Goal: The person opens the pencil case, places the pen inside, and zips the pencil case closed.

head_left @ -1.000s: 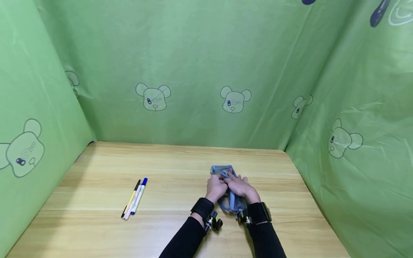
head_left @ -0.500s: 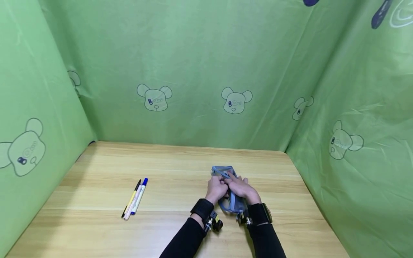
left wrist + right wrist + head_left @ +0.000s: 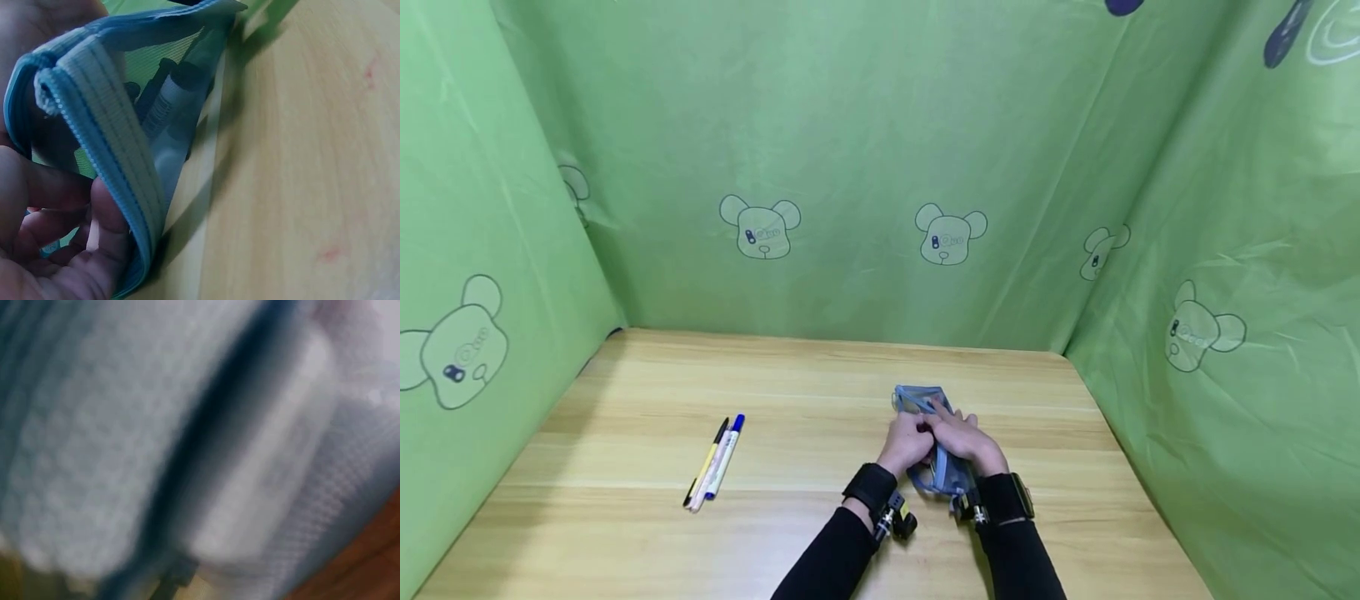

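A blue mesh pencil case (image 3: 942, 475) with a zip lies on the table beneath both hands. My left hand (image 3: 907, 443) pinches the zip edge; in the left wrist view its curled fingers (image 3: 106, 219) are at the pale blue zip band (image 3: 115, 112). Inside the mesh shows a marker (image 3: 165, 103) with a dark cap. My right hand (image 3: 962, 437) lies across the case from the right, thumb and forefinger holding it near the left fingertips. The right wrist view is blurred, with a white pen barrel (image 3: 262, 469) close up and no clear view of the hand.
Several pens lie together on the left of the wooden table (image 3: 805, 392): a yellow and black pen (image 3: 706, 462), a pale pen (image 3: 707, 475) and a white marker with a blue cap (image 3: 725, 458). Green curtains (image 3: 850, 125) stand behind and on both sides.
My left hand has shifted slightly to the right and nearer me along the pencil case. The right hand, the case and the pens stay where they were.
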